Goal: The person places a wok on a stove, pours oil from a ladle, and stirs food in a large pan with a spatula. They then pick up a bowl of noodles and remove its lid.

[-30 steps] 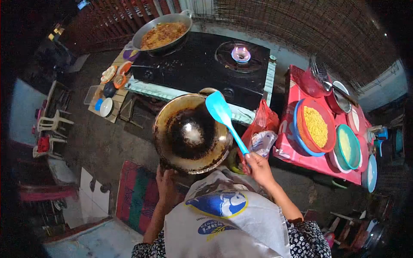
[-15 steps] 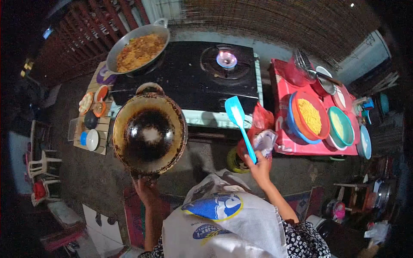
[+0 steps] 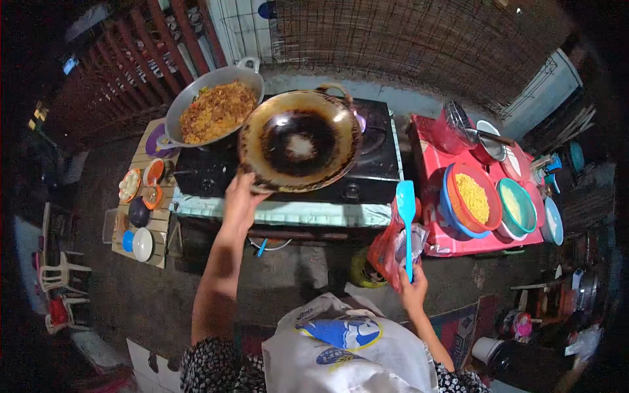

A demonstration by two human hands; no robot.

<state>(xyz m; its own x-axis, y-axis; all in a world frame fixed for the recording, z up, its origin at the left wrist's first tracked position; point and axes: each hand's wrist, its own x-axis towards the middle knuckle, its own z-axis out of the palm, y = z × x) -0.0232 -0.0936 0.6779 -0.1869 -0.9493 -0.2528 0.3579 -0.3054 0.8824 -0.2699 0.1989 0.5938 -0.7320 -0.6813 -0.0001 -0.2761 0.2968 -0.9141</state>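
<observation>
My left hand (image 3: 240, 200) is closed on the near handle of a browned, blackened wok (image 3: 303, 147). Tilted a little, the wok is held over the black stove (image 3: 203, 178), covering much of its right half; its inside shows no food. A glow from the lit burner (image 3: 360, 122) shows past its right rim. In my right hand (image 3: 413, 288) is a light blue spatula (image 3: 407, 206), blade up, in front of the stove's right end. Behind that hand hangs a red plastic bag (image 3: 382, 252).
A large grey pan (image 3: 175, 116) of orange-brown food stands on the stove's left. The red-covered table (image 3: 429, 154) at right carries a colander of yellow noodles (image 3: 473, 198) and a green bowl (image 3: 527, 219). Small bowls sit on a slatted table (image 3: 156, 257) at left.
My left hand has carried the wok forward and right, from in front of the stove to over it. The spatula has shifted right and slightly down with my right hand.
</observation>
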